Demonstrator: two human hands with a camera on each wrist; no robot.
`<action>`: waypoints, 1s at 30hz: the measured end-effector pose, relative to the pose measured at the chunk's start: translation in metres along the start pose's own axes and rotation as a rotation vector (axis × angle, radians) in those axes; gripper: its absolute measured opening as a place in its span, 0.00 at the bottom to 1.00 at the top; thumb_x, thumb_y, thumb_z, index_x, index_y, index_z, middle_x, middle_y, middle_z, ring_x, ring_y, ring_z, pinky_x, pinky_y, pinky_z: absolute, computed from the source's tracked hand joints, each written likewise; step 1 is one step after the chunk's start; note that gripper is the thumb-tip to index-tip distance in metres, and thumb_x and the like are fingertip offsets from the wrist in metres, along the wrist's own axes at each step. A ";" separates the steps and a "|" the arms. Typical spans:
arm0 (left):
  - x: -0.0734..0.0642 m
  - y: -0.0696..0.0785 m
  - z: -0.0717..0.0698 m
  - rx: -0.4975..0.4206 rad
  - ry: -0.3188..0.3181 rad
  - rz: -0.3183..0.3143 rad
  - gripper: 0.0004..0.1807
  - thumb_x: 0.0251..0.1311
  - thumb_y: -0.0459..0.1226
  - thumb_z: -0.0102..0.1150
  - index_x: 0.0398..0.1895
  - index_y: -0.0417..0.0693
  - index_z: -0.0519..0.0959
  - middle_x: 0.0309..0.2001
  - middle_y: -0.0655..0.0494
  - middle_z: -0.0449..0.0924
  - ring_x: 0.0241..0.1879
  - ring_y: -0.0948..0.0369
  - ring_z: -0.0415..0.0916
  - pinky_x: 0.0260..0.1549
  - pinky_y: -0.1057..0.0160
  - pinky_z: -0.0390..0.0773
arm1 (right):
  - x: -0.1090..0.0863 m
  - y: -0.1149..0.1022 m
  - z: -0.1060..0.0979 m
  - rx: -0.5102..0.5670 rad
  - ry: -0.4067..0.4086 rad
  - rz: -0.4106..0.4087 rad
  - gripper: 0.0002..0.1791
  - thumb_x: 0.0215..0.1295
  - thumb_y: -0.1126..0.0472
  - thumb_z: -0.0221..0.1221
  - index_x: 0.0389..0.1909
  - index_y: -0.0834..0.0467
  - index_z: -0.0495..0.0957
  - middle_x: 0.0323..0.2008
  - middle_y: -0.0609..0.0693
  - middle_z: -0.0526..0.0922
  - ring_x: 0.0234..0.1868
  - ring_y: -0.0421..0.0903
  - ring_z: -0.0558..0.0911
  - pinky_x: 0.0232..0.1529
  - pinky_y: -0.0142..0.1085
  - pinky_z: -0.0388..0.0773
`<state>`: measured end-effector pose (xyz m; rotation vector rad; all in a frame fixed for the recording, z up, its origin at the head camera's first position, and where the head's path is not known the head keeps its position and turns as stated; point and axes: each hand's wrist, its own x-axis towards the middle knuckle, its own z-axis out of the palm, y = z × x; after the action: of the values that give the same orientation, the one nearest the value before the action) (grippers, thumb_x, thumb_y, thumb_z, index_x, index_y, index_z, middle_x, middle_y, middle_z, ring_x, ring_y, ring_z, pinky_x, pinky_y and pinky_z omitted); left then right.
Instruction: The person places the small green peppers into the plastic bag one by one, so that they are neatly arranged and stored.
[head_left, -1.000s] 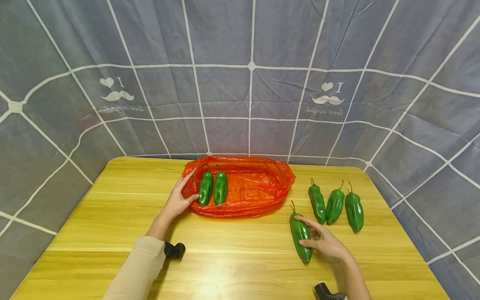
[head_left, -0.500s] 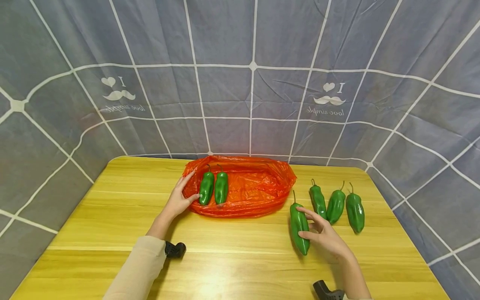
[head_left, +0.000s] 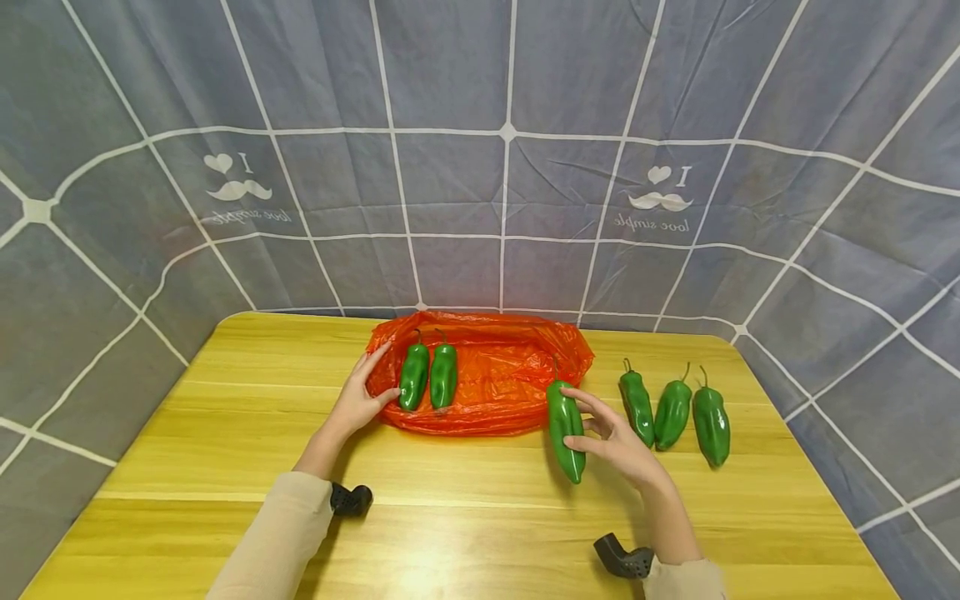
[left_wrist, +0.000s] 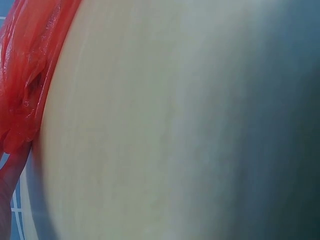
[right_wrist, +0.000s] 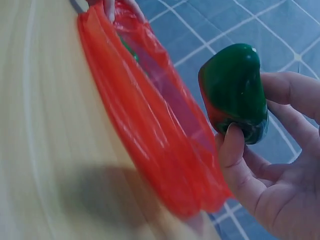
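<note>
A red plastic bag [head_left: 498, 373] lies with its mouth spread wide on the table, two green peppers side by side inside its left end. At that end my left hand [head_left: 356, 407] holds the bag's edge, thumb and fingers spread apart on it. My right hand [head_left: 617, 440] grips a green pepper [head_left: 564, 433] between thumb and fingers, above the table at the bag's front right rim. This pepper's stem points away from me. In the right wrist view the held pepper [right_wrist: 235, 85] is seen end-on, with the bag [right_wrist: 150, 135] beyond it.
Three more green peppers lie in a row at the right, the nearest pepper [head_left: 636, 407] just beyond my right hand. The wooden table [head_left: 480, 517] ends at a grey curtain [head_left: 457, 183] with white lines. Black wrist devices are on both arms.
My right hand has lifted the pepper off the table and carried it leftward and away from me to the bag's right side. The left hand keeps its place.
</note>
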<state>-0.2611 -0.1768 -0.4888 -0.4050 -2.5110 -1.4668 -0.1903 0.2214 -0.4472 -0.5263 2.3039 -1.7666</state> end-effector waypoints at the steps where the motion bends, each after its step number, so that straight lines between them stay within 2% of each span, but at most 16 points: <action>1: 0.000 0.000 0.000 0.000 -0.002 -0.002 0.41 0.46 0.28 0.65 0.67 0.45 0.59 0.64 0.31 0.53 0.64 0.38 0.49 0.59 0.37 0.51 | 0.003 -0.001 0.002 0.007 -0.007 -0.002 0.37 0.55 0.64 0.62 0.66 0.52 0.60 0.62 0.57 0.62 0.56 0.54 0.66 0.48 0.37 0.72; 5: 0.001 -0.001 0.001 0.008 -0.006 -0.005 0.41 0.46 0.28 0.65 0.67 0.46 0.59 0.64 0.32 0.54 0.64 0.38 0.50 0.60 0.37 0.51 | 0.016 -0.005 0.011 0.025 -0.028 -0.011 0.36 0.55 0.64 0.62 0.66 0.52 0.61 0.61 0.58 0.63 0.56 0.56 0.66 0.48 0.39 0.72; 10: 0.000 0.000 0.001 0.008 0.004 -0.006 0.42 0.46 0.28 0.65 0.67 0.46 0.59 0.64 0.32 0.54 0.64 0.38 0.50 0.59 0.37 0.52 | 0.035 -0.009 0.021 0.072 -0.059 -0.004 0.36 0.55 0.65 0.62 0.66 0.51 0.60 0.60 0.60 0.63 0.54 0.56 0.70 0.47 0.40 0.73; 16: 0.000 -0.001 0.001 0.006 0.007 -0.011 0.41 0.46 0.28 0.65 0.67 0.46 0.60 0.64 0.31 0.53 0.64 0.38 0.50 0.59 0.37 0.52 | 0.059 -0.015 0.031 0.143 -0.121 0.016 0.36 0.56 0.67 0.61 0.66 0.51 0.60 0.58 0.63 0.63 0.51 0.56 0.75 0.42 0.41 0.77; 22: 0.000 0.002 0.000 0.003 0.003 -0.021 0.41 0.46 0.28 0.65 0.67 0.46 0.59 0.65 0.32 0.53 0.64 0.38 0.50 0.59 0.37 0.51 | 0.078 -0.020 0.039 0.087 -0.136 0.038 0.35 0.56 0.64 0.61 0.65 0.45 0.62 0.59 0.58 0.62 0.54 0.55 0.71 0.47 0.42 0.74; 26: 0.000 0.003 0.000 -0.002 0.004 -0.024 0.41 0.46 0.28 0.65 0.67 0.46 0.59 0.65 0.31 0.52 0.64 0.38 0.50 0.59 0.37 0.51 | 0.090 -0.023 0.046 0.088 -0.152 0.082 0.34 0.57 0.64 0.61 0.65 0.44 0.62 0.63 0.57 0.58 0.57 0.54 0.68 0.50 0.44 0.73; 30: 0.000 0.002 0.000 0.001 0.004 -0.020 0.41 0.46 0.28 0.65 0.67 0.45 0.59 0.65 0.31 0.53 0.64 0.38 0.50 0.59 0.37 0.51 | 0.104 -0.019 0.052 0.121 -0.171 0.112 0.34 0.57 0.65 0.59 0.65 0.45 0.62 0.61 0.59 0.60 0.51 0.52 0.75 0.47 0.42 0.75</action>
<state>-0.2605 -0.1762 -0.4867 -0.3772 -2.5201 -1.4723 -0.2634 0.1299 -0.4363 -0.4966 2.0561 -1.7237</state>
